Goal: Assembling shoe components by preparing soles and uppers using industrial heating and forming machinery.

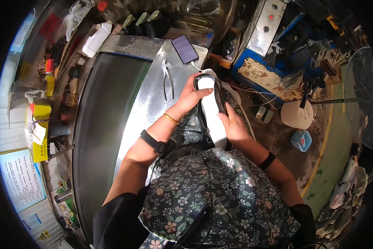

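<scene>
Above my lap I hold a long shoe-shaped piece (211,108) with a bright white face upward and dark material folded along its edges; it looks like a shoe upper on a last. My left hand (192,94) grips the far end, its thumb lying over the white face. The right hand (235,123) is wrapped round the near part from the right side. On the metal sheet to the left lie pincers (167,81) with a silver head and dark handles. Past them rests a phone (184,49) with a lit screen and a white cable.
A dark conveyor belt (107,116) runs along my left, beside the shiny metal tabletop (143,93). A yellow box (41,133) stands beyond the belt. At right are a control panel (268,27), a white stool (297,115), a blue tub (301,141) and a large fan (364,97).
</scene>
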Demonstrator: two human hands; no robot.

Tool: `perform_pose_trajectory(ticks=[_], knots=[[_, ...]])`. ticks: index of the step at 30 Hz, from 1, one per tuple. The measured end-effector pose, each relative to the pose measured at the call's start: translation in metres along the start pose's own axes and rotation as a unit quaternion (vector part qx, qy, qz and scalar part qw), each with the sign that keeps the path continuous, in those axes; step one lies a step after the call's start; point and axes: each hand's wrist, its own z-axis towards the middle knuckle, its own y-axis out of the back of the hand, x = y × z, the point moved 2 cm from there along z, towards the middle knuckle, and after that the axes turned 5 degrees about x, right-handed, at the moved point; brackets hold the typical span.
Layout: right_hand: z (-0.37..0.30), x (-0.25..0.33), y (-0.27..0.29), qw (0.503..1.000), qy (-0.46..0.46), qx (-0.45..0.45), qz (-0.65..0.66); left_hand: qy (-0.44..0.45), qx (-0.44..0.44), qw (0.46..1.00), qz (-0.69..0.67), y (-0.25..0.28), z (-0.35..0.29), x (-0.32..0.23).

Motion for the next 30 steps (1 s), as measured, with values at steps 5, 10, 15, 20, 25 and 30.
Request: perform_pose_trajectory(ticks=[5, 10, 15, 20, 25, 30], knots=[[0.037, 0.005, -0.010, 0.893, 0.021, 0.108, 0.437, 0.052, -0.079, 0.948, -0.303, -0.012, -0.012, -0.003], [0.037, 0.017, -0.047, 0.990, 0.012, -0.036, 0.138, 0.142, -0.123, 0.760, 0.622, -0.012, -0.021, -0.017], [0.037, 0.015, -0.053, 0.965, 0.115, -0.061, 0.229, 0.116, -0.063, 0.957, 0.258, 0.001, -0.047, -0.023], [0.029, 0.006, -0.055, 0.975, 0.111, -0.085, 0.170, 0.089, -0.166, 0.907, 0.378, -0.012, -0.092, 0.050], [0.024, -0.004, -0.059, 0.975, 0.183, -0.073, 0.106, 0.052, -0.239, 0.967, -0.068, -0.010, -0.079, 0.079], [0.025, 0.003, -0.033, 0.980, 0.160, 0.038, 0.108, 0.042, -0.092, 0.945, -0.313, 0.011, -0.023, 0.017]])
